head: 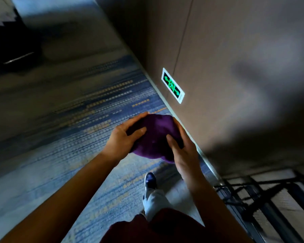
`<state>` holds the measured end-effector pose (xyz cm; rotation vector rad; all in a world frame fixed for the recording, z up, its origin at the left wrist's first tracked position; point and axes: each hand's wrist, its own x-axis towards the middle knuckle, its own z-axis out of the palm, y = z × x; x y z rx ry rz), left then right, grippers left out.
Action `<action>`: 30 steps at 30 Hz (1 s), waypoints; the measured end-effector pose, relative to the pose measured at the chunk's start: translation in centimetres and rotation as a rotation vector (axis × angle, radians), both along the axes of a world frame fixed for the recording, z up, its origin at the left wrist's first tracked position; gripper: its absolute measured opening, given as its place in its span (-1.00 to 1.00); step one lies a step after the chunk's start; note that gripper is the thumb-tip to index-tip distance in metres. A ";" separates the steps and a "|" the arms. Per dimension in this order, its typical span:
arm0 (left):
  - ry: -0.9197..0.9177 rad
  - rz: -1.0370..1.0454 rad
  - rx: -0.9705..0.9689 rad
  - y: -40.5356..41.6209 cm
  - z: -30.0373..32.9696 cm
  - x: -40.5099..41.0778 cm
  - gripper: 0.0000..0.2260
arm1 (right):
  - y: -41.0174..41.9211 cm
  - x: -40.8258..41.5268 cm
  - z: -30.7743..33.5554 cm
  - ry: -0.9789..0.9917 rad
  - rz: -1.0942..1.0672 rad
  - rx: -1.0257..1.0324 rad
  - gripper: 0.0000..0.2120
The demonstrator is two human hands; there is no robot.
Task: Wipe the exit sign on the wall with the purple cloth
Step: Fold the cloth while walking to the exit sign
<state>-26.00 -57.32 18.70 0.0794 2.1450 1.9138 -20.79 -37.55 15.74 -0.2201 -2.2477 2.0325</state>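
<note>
A bunched purple cloth (155, 135) sits between both of my hands, held above the carpet. My left hand (125, 137) grips its left side with fingers wrapped over the top. My right hand (183, 153) holds its right side, thumb pressed on the cloth. The exit sign (172, 85), a white-framed panel with glowing green arrows and figure, is mounted low on the brown wall (226, 67), just above the skirting. It lies beyond the cloth, up and to the right, with a clear gap between them.
A blue and grey patterned carpet (68, 137) covers the corridor floor on the left. My foot in a dark shoe (150, 180) steps forward below the cloth. A dark metal rack or cart (263, 199) stands against the wall at lower right.
</note>
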 end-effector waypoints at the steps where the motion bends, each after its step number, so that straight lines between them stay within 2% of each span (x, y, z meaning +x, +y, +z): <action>1: 0.015 0.004 -0.039 -0.5 -0.2 -1.3 -0.58 | -0.5 -1.6 -0.4 0.004 0.028 0.017 -0.53; 4: 0.022 0.026 -0.097 -1.6 -0.6 -5.5 -0.58 | -1.5 -6.9 -1.5 0.041 0.068 0.064 -0.47; 8: 0.065 0.043 -0.238 -2.7 -0.8 -13.2 -0.69 | -2.5 -15.3 -2.6 0.028 0.101 0.035 -0.57; 12: 0.108 0.050 -0.322 -3.1 0.8 -21.5 -0.72 | -3.2 -23.3 -1.7 0.028 0.065 0.032 -0.52; 16: 0.126 0.048 -0.317 -2.9 2.0 -28.9 -0.71 | -2.8 -30.6 -0.7 0.017 0.041 0.064 -0.55; 22: 0.147 -0.070 -0.353 -3.0 0.8 -39.3 -0.69 | -2.2 -38.9 -1.8 -0.024 -0.056 0.125 -0.56; 26: 0.157 -0.229 -0.409 -3.7 -1.1 -47.5 -0.66 | -3.0 -44.9 -3.6 -0.057 -0.200 0.116 -0.59; 30: 0.179 -0.341 -0.404 -4.7 -2.1 -55.6 -0.60 | -5.0 -50.9 -3.7 -0.104 -0.255 0.183 -0.58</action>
